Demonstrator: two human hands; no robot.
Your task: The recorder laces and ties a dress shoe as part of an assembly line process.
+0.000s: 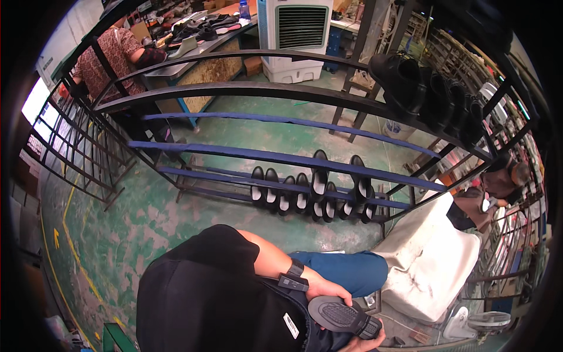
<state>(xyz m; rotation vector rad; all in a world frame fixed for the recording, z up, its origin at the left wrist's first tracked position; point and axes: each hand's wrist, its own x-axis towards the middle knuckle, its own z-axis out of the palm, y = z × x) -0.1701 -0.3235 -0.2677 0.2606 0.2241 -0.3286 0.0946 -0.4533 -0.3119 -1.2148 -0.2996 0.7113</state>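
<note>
Left hand (326, 288), arm bent, and right hand (365, 343) below both grip 1 dark shoe sole (343, 315), tread upward.

One view only, head cam on my head, left of the pair, wide fisheye, upright, not mirrored. Looks steeply down and fwd over my chest and lap; my hands (340, 305) sit close at the lower edge. Farther out it faces the metal shoe rack (281, 158), mid-frame, bars bent by the lens. Green floor (146, 217) spreads lower left. Table (193, 53) w/ another person far off, top left. No 2nd view to overlap.
</note>
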